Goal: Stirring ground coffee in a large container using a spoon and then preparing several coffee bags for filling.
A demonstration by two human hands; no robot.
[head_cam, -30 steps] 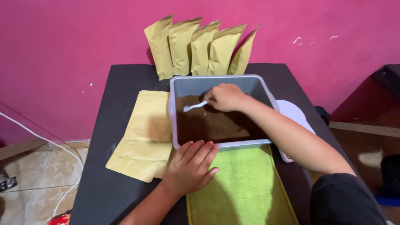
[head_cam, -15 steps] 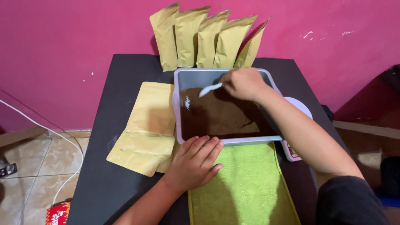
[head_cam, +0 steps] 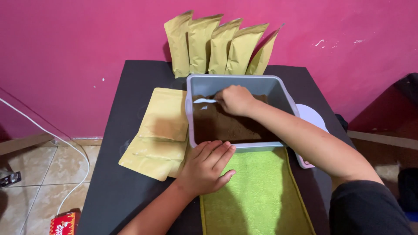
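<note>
white scoop held by closed right hand above brown powder in grey tub | step: scooping; next needs a level lift toward flat kraft pouches | left hand open, flat at tub edge | versus earlier: scoop sits further left.

Right hand, inside grey tub: walls close on all sides, open above. Beyond it, upright pouches block the wall side. Left hand: flat pouches to its left, tub rim ahead, green towel to its right; bare table nearer the body.
</note>
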